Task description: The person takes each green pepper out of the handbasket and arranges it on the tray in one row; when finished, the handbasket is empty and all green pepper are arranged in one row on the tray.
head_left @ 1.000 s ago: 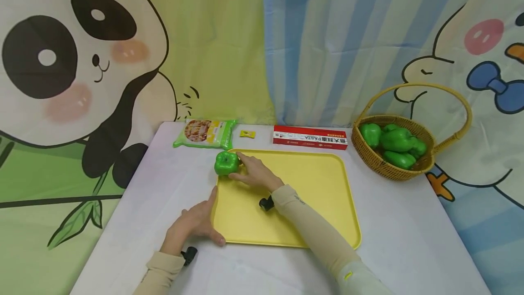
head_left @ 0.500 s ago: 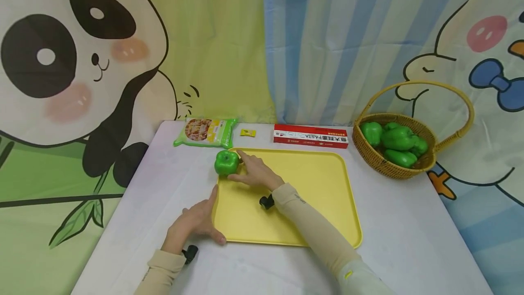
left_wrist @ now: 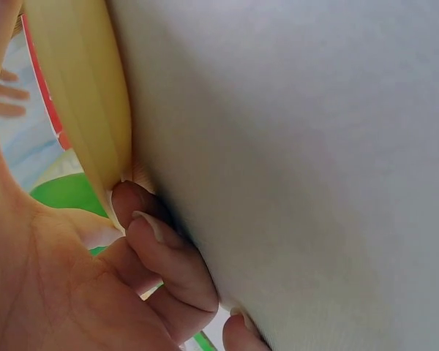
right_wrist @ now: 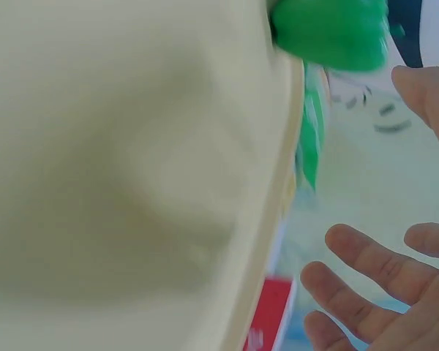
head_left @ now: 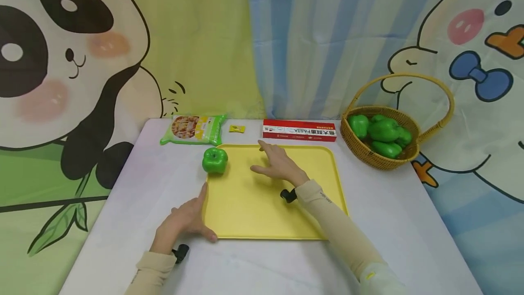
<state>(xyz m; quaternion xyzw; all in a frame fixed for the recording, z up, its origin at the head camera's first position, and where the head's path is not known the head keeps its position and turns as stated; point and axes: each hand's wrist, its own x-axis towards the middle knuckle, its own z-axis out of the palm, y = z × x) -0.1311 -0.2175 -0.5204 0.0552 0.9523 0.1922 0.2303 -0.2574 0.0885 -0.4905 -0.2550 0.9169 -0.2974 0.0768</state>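
A green bell pepper [head_left: 214, 160] sits at the far left corner of the yellow tray [head_left: 245, 204], overlapping its rim. My right hand [head_left: 280, 163] is over the tray, to the right of the pepper and apart from it, with fingers spread and nothing held. In the right wrist view the same pepper [right_wrist: 333, 33] shows beyond the tray wall, and the fingers [right_wrist: 380, 263] reach into open air. My left hand [head_left: 186, 217] rests against the tray's near left corner, thumb at the front edge and index finger along the left side. Its other fingers [left_wrist: 172, 263] bend close beside the wall.
A wicker basket [head_left: 378, 163] with several green peppers stands at the back right. Along the back lie a green food packet [head_left: 194, 129], a small yellow packet [head_left: 237, 129] and a red pasta box [head_left: 299, 130]. A printed curtain [head_left: 204, 44] hangs behind the table.
My right hand has let go of the bell pepper and moved right over the tray. The pepper stays at the corner. My left hand keeps its place on the tray, while the head view has shifted slightly.
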